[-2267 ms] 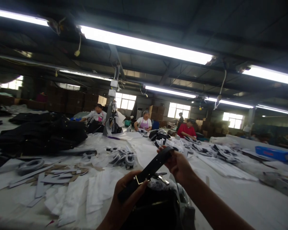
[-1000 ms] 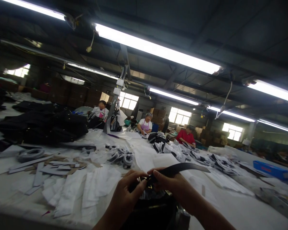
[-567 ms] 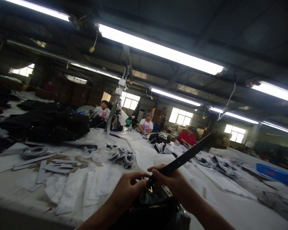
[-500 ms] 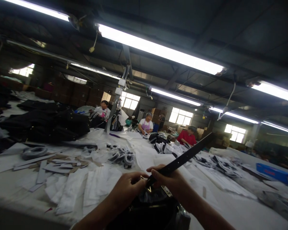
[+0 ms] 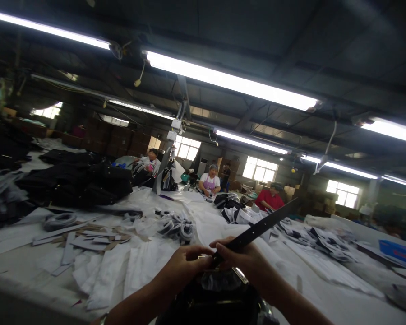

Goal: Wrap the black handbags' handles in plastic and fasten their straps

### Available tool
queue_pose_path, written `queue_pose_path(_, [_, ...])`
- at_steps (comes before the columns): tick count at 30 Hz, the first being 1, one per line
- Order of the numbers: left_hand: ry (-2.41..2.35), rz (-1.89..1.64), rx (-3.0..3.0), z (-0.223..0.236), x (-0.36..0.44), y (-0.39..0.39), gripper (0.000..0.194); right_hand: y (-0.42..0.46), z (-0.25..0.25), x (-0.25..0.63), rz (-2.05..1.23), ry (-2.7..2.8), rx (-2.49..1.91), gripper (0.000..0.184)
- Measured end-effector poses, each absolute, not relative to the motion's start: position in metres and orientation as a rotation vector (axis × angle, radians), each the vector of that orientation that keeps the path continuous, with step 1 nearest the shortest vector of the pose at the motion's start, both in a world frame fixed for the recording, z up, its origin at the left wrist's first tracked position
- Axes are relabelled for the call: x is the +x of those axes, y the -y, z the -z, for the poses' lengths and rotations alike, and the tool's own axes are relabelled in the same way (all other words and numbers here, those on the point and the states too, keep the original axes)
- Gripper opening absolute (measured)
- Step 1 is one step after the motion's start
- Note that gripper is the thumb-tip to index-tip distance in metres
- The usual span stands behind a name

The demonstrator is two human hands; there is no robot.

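A black strap (image 5: 259,226) with a row of small holes slants up and to the right, its far end free in the air. My right hand (image 5: 242,257) is closed around its lower part, thumb on top. At the strap's lower end my left hand (image 5: 192,262) is closed, thumb and fingers pinched together by a bit of gold-coloured metal, mostly hidden. Beneath both hands is a dark, shiny bag (image 5: 213,302) with gold-coloured metal fittings and clear plastic film on top. Its lower part runs out of view.
Brown and white strips (image 5: 91,239) and white sheets (image 5: 104,271) lie left on the white table (image 5: 27,271). Beyond are grey rolled strips (image 5: 181,228) and black bags (image 5: 74,180). A blue box (image 5: 401,253) stands right. Several people work at the far side.
The view has shifted, so the room and table sit slightly lower and farther right. Both hands keep hold at the strap's lower end, and the gold metal shows less between them.
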State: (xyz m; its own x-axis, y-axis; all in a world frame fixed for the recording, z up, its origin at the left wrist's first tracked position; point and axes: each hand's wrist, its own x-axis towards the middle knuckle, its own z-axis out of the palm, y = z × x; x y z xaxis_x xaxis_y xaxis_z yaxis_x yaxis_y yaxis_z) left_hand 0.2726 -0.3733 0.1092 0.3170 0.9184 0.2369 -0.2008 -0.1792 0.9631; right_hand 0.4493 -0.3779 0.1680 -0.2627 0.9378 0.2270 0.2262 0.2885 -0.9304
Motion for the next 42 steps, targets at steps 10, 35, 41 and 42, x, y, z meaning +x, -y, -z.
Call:
queue_pose_path(10, [-0.685, -1.184, 1.412, -0.100, 0.270, 0.366, 0.059, 0.382, -0.173, 0.448, -1.020, 1.661, -1.078, 0.051])
queue_pose_path(35, [-0.920, -1.448, 1.544, -0.097, 0.281, 0.377, 0.028, 0.382, -0.185, 0.439, -0.747, 1.949, -1.189, 0.020])
queue_pose_path(41, [-0.877, -1.336, 1.405, -0.105, 0.274, 0.379, 0.032, 0.387, -0.263, 0.481, -1.149, 1.677, -0.871, 0.022])
queue_pose_path(42, [-0.851, -1.323, 1.369, -0.106, 0.273, 0.379, 0.033, 0.388, -0.272, 0.487, -1.176, 1.659, -0.810, 0.020])
